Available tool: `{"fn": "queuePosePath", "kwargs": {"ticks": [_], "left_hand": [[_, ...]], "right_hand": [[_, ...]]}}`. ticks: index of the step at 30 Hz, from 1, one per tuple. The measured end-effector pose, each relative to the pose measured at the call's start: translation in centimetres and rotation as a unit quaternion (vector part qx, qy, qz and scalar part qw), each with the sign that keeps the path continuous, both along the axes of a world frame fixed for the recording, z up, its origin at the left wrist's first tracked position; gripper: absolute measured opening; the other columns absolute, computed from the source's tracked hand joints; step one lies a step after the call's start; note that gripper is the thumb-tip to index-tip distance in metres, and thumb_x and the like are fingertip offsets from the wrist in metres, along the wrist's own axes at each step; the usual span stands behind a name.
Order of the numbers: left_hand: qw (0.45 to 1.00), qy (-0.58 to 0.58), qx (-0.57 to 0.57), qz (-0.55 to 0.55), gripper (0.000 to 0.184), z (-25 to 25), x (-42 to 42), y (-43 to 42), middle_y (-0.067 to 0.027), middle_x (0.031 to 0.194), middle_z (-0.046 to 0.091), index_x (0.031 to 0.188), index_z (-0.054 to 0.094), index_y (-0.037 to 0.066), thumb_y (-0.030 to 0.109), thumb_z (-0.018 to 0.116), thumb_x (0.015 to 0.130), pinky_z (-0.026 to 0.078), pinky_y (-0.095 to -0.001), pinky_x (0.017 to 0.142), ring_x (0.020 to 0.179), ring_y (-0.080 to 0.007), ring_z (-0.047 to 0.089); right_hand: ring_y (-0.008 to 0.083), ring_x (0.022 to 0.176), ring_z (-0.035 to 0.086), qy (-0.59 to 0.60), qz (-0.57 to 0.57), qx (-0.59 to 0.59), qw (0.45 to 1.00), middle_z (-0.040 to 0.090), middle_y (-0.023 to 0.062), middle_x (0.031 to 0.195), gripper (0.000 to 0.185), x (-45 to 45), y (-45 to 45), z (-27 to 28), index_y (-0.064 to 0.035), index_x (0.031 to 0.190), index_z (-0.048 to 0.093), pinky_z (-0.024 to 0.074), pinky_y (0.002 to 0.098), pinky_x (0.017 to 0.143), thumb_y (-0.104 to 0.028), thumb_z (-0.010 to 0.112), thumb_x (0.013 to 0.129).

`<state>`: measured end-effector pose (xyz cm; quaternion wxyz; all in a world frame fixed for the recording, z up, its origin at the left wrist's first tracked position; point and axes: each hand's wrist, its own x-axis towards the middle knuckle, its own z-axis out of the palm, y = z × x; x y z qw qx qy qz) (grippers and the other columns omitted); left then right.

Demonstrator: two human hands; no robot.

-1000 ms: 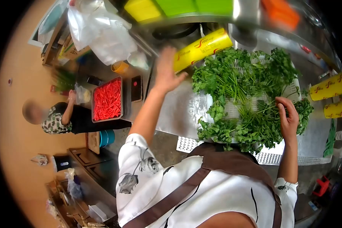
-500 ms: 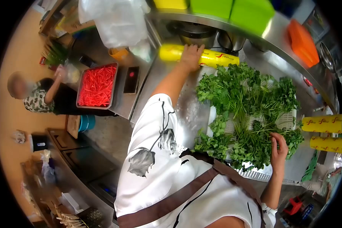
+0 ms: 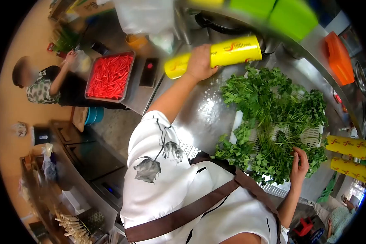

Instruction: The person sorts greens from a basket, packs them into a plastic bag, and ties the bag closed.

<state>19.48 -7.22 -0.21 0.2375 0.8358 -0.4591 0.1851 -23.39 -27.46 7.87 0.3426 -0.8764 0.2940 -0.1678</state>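
Note:
A yellow roll (image 3: 238,49) with printed lettering lies slantwise near the back of the steel counter. My left hand (image 3: 200,63) is wrapped over it from above. Leafy green herbs (image 3: 268,89) are heaped over a white perforated tray (image 3: 313,136), stems toward the middle. My right hand (image 3: 299,162) is at the heap's near right edge, fingers curled slightly and apart, touching or just above the leaves. Nothing shows in its grasp.
A tray of red strips (image 3: 110,77) and a dark phone-like object (image 3: 149,72) are on the left counter, a person (image 3: 44,83) beyond. Two yellow rolls (image 3: 347,147) stand at right. Green bins (image 3: 293,18) and an orange container (image 3: 338,59) sit on the shelf. Another person (image 3: 340,215) is at lower right.
My left hand has come down onto the yellow roll and closed round it, and the roll has shifted away from the herbs. The view has turned. My right hand stays by the herbs.

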Motion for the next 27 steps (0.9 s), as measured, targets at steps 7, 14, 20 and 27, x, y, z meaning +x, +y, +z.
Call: {"fn": "queuePosePath", "kwargs": {"ticks": [7,14,20,27], "left_hand": [[0.947,0.102,-0.306,0.005,0.095,2.7,0.3,2.9,-0.0196,0.119,0.045,0.126,0.034,-0.001,0.021,0.086,0.049,0.039,-0.0389,0.093,0.107,-0.0346,0.048],[0.894,0.246,-0.368,0.074,0.102,-1.3,3.1,1.9,-0.0195,0.121,0.044,0.131,0.024,0.001,0.024,0.085,0.052,0.039,-0.0393,0.094,0.111,-0.0336,0.046],[0.925,0.215,-0.309,0.055,0.102,0.7,1.8,4.5,-0.0215,0.125,0.040,0.133,0.022,-0.001,0.025,0.082,0.056,0.032,-0.0420,0.099,0.117,-0.0354,0.040],[0.903,-0.301,-0.145,0.272,0.062,6.6,5.3,10.7,-0.0257,0.127,0.033,0.126,0.037,-0.001,0.026,0.063,0.076,0.027,-0.0530,0.099,0.121,-0.0433,0.030]], "right_hand": [[0.0228,0.083,0.058,-0.004,0.064,0.029,0.998,0.061,0.0121,0.091,0.012,3.1,1.5,-0.2,0.0011,0.095,0.059,0.0448,0.0301,0.076,-0.004,0.052,0.087],[0.0245,0.084,0.059,0.001,0.090,0.008,0.996,0.061,0.0129,0.091,0.011,4.4,2.0,0.4,0.0010,0.093,0.059,0.0445,0.0306,0.077,-0.005,0.053,0.086],[0.0253,0.084,0.059,0.020,0.079,0.012,0.997,0.060,0.0137,0.091,0.012,4.2,2.6,0.3,0.0019,0.094,0.059,0.0446,0.0310,0.076,-0.004,0.053,0.086],[0.0307,0.085,0.060,-0.007,0.067,-0.050,0.996,0.061,0.0166,0.091,0.011,2.4,2.7,-0.5,0.0016,0.093,0.060,0.0465,0.0337,0.075,-0.002,0.054,0.084]]}}
